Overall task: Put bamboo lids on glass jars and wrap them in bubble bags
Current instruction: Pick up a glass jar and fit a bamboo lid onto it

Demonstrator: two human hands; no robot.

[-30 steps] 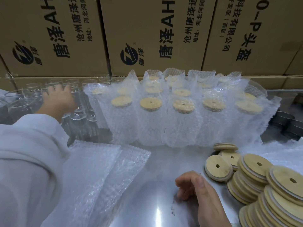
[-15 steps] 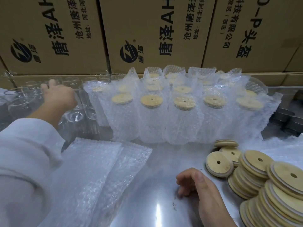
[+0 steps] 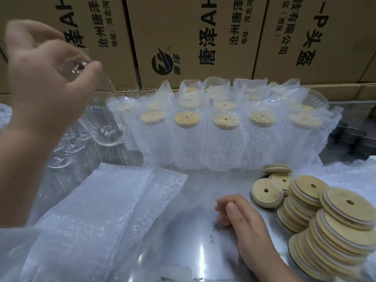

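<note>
My left hand is raised at the upper left and grips a clear glass jar by its rim; the jar hangs below the hand, tilted, above several bare jars. On the metal table, my right hand rests with its fingers loosely curled and holds nothing, just left of the stacked bamboo lids. One loose lid leans against the stack. A pile of flat bubble bags lies at the lower left. Rows of lidded jars wrapped in bubble bags stand at the back.
Brown cardboard boxes printed with black characters wall off the back. Dark metal cups sit at the far right behind the wrapped jars. A shiny metal tabletop shows between the bags and the lids.
My left hand has lifted a glass jar out of the group at the left and risen toward the camera. My right hand has stayed in place.
</note>
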